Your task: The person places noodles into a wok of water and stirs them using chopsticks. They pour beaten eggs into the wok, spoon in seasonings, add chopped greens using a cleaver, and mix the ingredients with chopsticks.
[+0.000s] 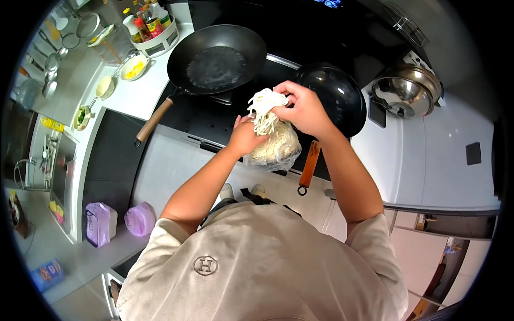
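Note:
A clump of pale noodles [265,107] is pinched in my right hand [304,109], raised over the mouth of a clear plastic bag [273,160] full of more noodles. Strands hang from the clump down to the bag. My left hand [247,136] grips the bag's left side, with some fingers hidden behind the noodles. Just beyond my hands sits a dark wok [198,48] with clear liquid in its bottom, its wooden handle towards the lower left. To the right of my right hand is a second black pan [342,101] with an orange-brown handle.
Small bowls stand on the left counter, one with yellow food [134,67] and one with chopped greens [81,117]. Behind them is a round rack of seasoning bottles [160,44]. A metal pot with a lid [407,91] and a phone-like dark slab [377,111] lie at the right.

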`<state>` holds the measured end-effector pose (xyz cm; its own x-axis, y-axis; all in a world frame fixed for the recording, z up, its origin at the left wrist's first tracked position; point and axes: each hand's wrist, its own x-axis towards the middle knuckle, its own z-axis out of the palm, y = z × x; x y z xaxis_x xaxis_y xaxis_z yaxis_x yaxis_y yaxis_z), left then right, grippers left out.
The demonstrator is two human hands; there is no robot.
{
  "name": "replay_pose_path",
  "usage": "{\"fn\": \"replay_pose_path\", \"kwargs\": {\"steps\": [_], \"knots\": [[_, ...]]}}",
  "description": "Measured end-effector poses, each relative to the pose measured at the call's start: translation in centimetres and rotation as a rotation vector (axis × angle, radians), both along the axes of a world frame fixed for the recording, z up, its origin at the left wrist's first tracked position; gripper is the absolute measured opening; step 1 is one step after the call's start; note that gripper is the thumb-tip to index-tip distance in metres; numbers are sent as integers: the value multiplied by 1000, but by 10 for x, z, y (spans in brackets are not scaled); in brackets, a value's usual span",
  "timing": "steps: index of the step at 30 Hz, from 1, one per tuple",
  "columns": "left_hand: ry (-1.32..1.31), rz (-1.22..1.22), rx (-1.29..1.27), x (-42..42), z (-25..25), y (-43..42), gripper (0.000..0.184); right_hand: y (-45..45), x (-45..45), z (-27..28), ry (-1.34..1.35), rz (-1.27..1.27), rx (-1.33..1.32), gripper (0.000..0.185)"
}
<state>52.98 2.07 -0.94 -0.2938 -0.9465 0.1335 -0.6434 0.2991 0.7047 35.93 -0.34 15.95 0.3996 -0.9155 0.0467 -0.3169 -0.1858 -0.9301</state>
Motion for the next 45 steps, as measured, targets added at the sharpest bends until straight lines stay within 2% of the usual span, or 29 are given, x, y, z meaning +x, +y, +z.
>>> {"fn": "replay_pose_path", "kwargs": {"steps": [2,3,6,7,11,14,15,18,19,20,22,26,30,36,39,42,45], "knots": [[69,20,70,2,-3,-3,42,1,-1,9,-44,-30,3,26],[96,31,25,3,5,1,33,3,-2,14,-75,-61,14,26],[72,-5,36,12,15,0,28,4,-9,30,-147,-117,8,28],[148,-28,9,13,25,2,26,5,-12,35,-158,-139,3,29],[20,-61,43,15,45,-2,24,12,-23,61,-119,-183,-9,28],[83,-74,-83,7,59,1,31,8,-30,74,-108,-133,-45,28],[264,-110,89,5,74,2,60,5,-30,80,-110,-113,-59,28],[705,-164,212,-16,69,0,93,-4,-24,96,-110,-44,-77,28],[753,-187,332,-20,81,-2,111,-7,-21,100,-109,-13,-81,27],[799,-165,278,-27,72,-8,95,-11,-16,104,-109,18,-85,27],[929,-83,457,-33,80,-17,64,-19,-4,108,-114,33,-101,27],[934,96,570,-14,99,-22,15,-44,22,111,-177,32,-77,29],[944,163,602,41,109,-55,14,-76,47,117,-253,33,-87,26],[1100,169,441,125,168,-120,23,-130,96,135,-327,-69,-102,24],[1187,212,347,160,183,-156,23,-162,125,123,-357,-111,-98,26],[1192,263,323,193,171,-204,24,-193,152,95,-305,-150,-45,29],[1055,328,351,213,128,-246,26,-224,173,31,-163,-202,-16,28]]}}
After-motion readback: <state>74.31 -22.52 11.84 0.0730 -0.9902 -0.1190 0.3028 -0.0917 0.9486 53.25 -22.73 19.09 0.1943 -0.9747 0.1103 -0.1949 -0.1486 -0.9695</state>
